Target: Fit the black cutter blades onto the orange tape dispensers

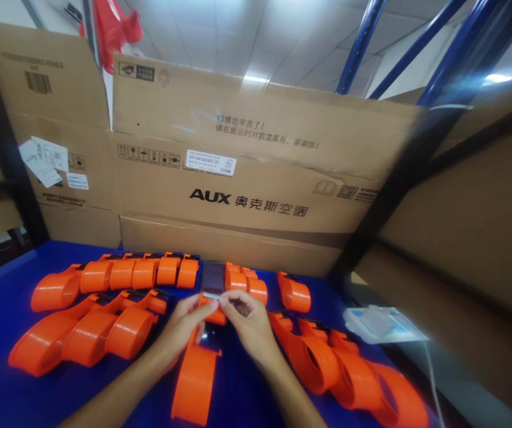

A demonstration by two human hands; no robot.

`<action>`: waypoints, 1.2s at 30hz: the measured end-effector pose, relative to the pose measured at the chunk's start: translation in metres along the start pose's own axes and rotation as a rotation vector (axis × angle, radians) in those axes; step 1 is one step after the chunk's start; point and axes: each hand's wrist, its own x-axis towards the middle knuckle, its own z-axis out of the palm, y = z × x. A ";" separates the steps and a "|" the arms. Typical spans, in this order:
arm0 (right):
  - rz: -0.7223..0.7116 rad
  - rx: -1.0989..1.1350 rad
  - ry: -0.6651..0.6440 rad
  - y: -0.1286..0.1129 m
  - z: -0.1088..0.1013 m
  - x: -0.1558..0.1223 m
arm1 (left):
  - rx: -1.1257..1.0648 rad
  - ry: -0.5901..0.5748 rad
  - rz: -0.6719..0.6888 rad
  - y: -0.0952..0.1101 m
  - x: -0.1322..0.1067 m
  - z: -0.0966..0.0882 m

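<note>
In the middle of the blue surface, my left hand and my right hand meet at the upper end of an orange band. Both thumbs and forefingers pinch that end, where a thin whitish strip shows between the fingertips. The band's wide, curled part hangs toward me below my left hand. Just beyond my fingertips lies a dark rectangular piece. My fingers partly hide the held end, so its details cannot be made out.
Orange curled bands with black ends lie in rows to the left and right. A printed cardboard panel stands behind them. Black frame posts flank the surface. A pale packet sits at the right, near a white cable.
</note>
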 end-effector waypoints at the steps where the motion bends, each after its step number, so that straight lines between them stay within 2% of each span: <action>1: 0.004 0.014 0.010 0.000 0.000 0.000 | 0.000 -0.017 0.004 0.001 -0.001 0.001; 9: -0.046 0.016 0.135 -0.007 -0.006 0.002 | -0.032 0.001 0.050 0.012 -0.006 0.006; 19: -0.081 -0.052 0.186 -0.009 -0.004 0.003 | -0.086 0.102 0.037 0.009 -0.003 0.005; 22: -0.061 -0.036 0.216 -0.014 -0.005 0.001 | -0.092 0.123 0.071 0.010 -0.003 0.002; 28: -0.046 0.015 0.253 -0.017 -0.007 -0.001 | -0.134 0.237 0.080 0.013 -0.001 -0.005; 32: -0.032 -0.004 0.285 -0.014 -0.011 -0.002 | -0.143 0.245 0.080 0.010 0.001 -0.008; 36: -0.026 0.040 0.391 -0.013 -0.022 0.000 | -0.323 0.268 0.026 0.012 0.003 -0.017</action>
